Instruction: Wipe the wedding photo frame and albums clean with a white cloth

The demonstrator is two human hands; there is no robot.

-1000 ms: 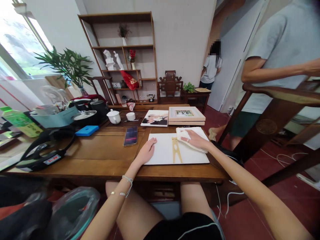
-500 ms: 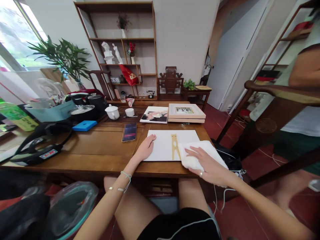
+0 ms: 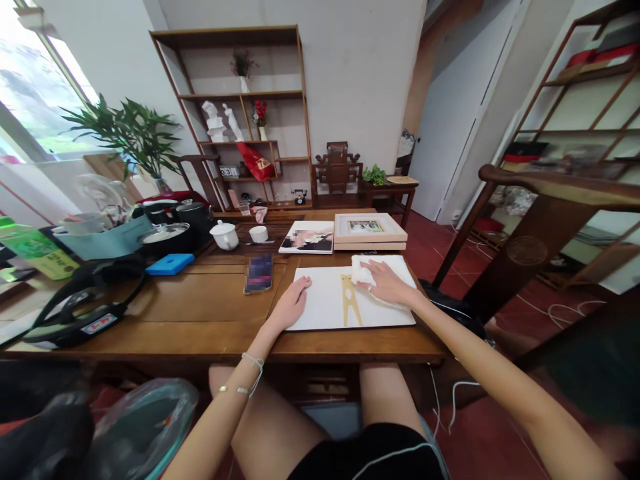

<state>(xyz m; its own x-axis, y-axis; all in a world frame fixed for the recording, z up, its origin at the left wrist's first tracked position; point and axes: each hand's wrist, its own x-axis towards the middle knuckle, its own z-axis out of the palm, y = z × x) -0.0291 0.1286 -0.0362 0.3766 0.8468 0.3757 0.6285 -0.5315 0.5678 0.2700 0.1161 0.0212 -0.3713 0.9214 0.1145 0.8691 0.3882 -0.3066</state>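
Both hands lie on a white board [image 3: 325, 310] at the near edge of the wooden table [image 3: 200, 313]. Left hand [image 3: 290, 307] lies flat and relaxed on the board's 9 o'clock edge, palm down, fingers spread loosely, gripping nothing. Right hand [image 3: 387, 283] presses down on a white cloth [image 3: 361, 272] bunched at the board's 1 o'clock corner, fingers spread over it and curled around the bundle. Between the hands, a tan clip-shaped piece [image 3: 350, 300] lies on the board, its two legs pointing toward 6 o'clock. At 9 o'clock from the board, just apart from it, a phone [image 3: 259, 273] lies flat. At 12 o'clock sit a printed picture [image 3: 307, 237] and two stacked wooden frames [image 3: 369, 230]. Farther toward 10 o'clock stand a white lidded cup [image 3: 225, 235] and a blue box [image 3: 170, 264].
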